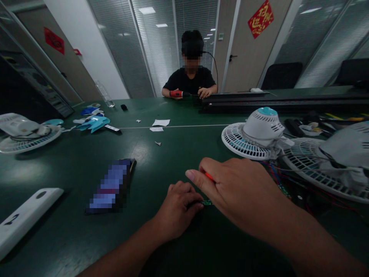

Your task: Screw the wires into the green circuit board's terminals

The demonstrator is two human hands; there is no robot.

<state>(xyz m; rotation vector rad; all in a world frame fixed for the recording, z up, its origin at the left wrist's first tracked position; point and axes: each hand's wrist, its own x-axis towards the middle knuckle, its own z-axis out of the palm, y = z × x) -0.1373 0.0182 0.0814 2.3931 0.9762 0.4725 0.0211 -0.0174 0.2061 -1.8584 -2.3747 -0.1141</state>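
1. Small green circuit board (207, 202) is pinched at its 9 o'clock end by the left hand (179, 207), fingers nearly closed.
2. Orange-red handle (209, 176), at 12 o'clock from the board, is gripped by the right hand (239, 188), fingers curled tight; lower end hidden.
3. On the tabletop (173, 157), a phone (111, 186) is noted at 9 o'clock, a white fan unit (263, 129) at 1 o'clock.
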